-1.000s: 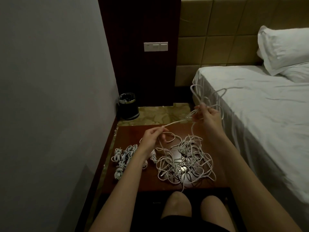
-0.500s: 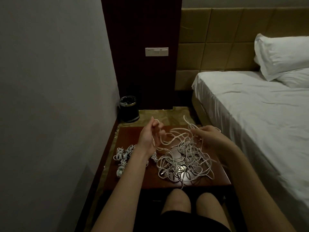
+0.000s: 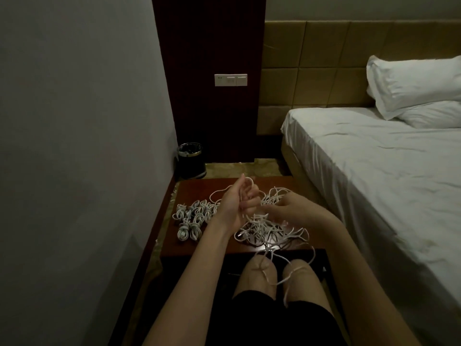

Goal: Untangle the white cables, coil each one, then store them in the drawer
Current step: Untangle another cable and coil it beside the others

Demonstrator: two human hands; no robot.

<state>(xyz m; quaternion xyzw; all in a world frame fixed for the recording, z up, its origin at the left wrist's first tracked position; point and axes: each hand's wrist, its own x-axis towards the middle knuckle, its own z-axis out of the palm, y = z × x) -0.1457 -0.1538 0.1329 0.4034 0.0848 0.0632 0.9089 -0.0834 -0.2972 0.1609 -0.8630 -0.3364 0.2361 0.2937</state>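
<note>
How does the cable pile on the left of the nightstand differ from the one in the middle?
The left pile is separate small coiled bundles lying untouched; the middle pile is one loose tangle that both hands work in. The left pile sits wholly on the nightstand; the middle pile trails strands over the front edge onto the knees. Both are white cable.

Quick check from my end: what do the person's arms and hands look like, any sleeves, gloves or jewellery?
Both arms are bare from the bottom of the frame to the fingers, with no sleeves in view. The left hand and the right hand wear no gloves, and no watch, bracelet or ring shows, though the light is dim. The only clothing visible is black shorts over bare knees.
</note>
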